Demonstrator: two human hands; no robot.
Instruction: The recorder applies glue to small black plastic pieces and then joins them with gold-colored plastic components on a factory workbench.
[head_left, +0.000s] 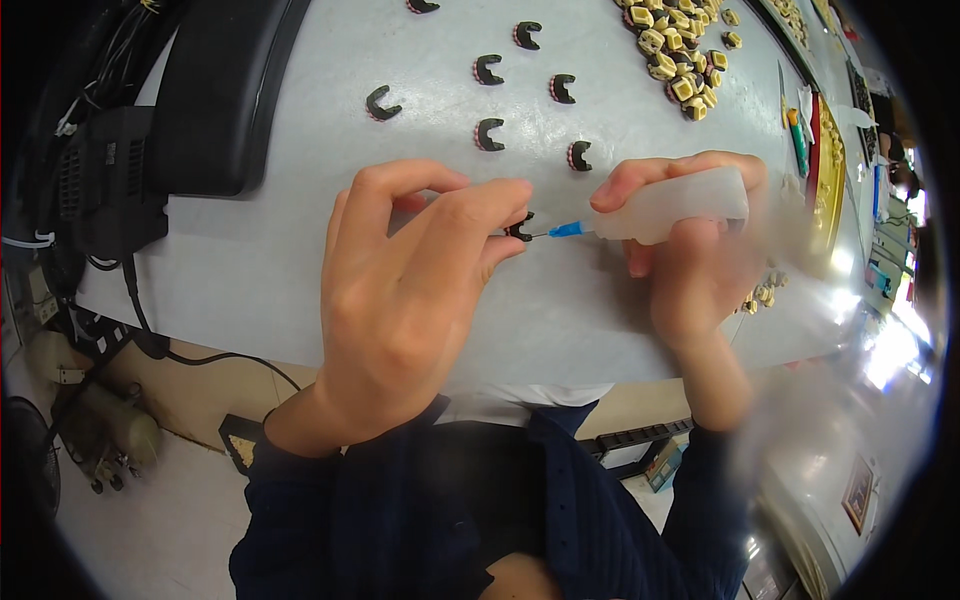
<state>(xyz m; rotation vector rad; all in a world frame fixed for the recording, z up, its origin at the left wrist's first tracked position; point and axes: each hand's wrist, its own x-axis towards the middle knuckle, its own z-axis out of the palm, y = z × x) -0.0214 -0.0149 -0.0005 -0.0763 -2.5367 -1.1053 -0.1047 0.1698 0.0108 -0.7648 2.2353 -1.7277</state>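
Observation:
Between the thumb and fingers of my left hand (405, 285) is a small black C-shaped piece (519, 228), partly hidden by the fingertips. My right hand (695, 245) is wrapped round a translucent white squeeze bottle (670, 205), which lies nearly level with its nozzle toward the left. A thin metal needle with a blue hub (568, 230) tips the bottle, and its point meets or almost meets the black piece. Beyond my hands several similar black C-shaped pieces lie apart on the table, among them one with pinkish beads along its outer edge (490, 135).
A heap of cream and dark brown small pieces (680, 50) lies at the far right, with a few more (765, 292) behind my right wrist. A black device (225, 90) with cables stands at the left. A green-and-orange-handled tool (797, 140) rests near a yellow tray (828, 185).

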